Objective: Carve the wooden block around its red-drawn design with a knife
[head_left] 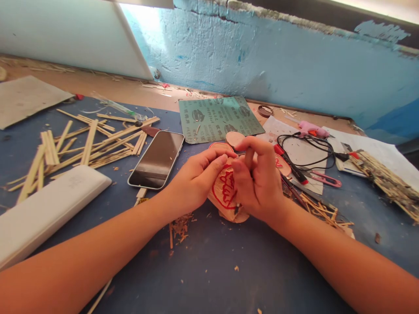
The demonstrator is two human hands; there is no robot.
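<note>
A pale wood slice [222, 192] with a red outlined drawing sits on the blue table in front of me. My left hand [199, 176] grips its upper left side, fingers and thumb pressed together at the edge. Over its right side, my right hand [260, 183] is closed around a tool with a brown wooden handle [249, 158]; the tool's tip is hidden by my fingers. Another slice with red marks [284, 165] lies right of my hand. A plain round wood slice [234, 138] and a red-rimmed slice [220, 146] lie just behind my hands.
A phone [157, 160], bamboo sticks [88, 144] and a white case [55, 213] lie left. Green sandpaper [219, 117] is behind. To the right are a black cable [306, 152], a pink glue gun [312, 129], a red-and-black cutter [294, 170] and rough bark [386, 179].
</note>
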